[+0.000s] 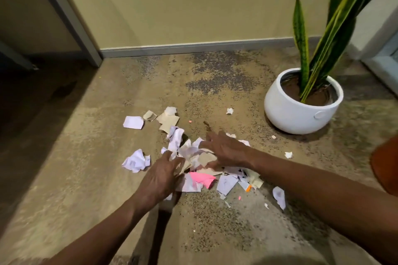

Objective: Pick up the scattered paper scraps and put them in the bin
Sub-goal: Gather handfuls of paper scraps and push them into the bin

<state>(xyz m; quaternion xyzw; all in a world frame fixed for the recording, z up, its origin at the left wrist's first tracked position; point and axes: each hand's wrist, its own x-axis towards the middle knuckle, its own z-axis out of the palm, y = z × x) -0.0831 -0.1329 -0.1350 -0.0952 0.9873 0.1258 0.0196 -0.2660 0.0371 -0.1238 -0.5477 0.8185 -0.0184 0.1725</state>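
Head view: left hand (160, 175) fingers curled, gripping scraps (195, 157) piled on floor (86, 157). Right hand (224, 149) fingers spread, pressing the pile. Loose scraps lie beyond fingertips; pot (299, 112) right.

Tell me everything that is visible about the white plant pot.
The white plant pot is round and squat, with a smooth matte surface that looks like ceramic or plastic and a thick rolled rim. A small round disc sits low on its right side. It stands upright on the carpet near the wall, right of the paper scraps, holding brown soil and long green, yellow-edged leaves. Neither hand touches it.
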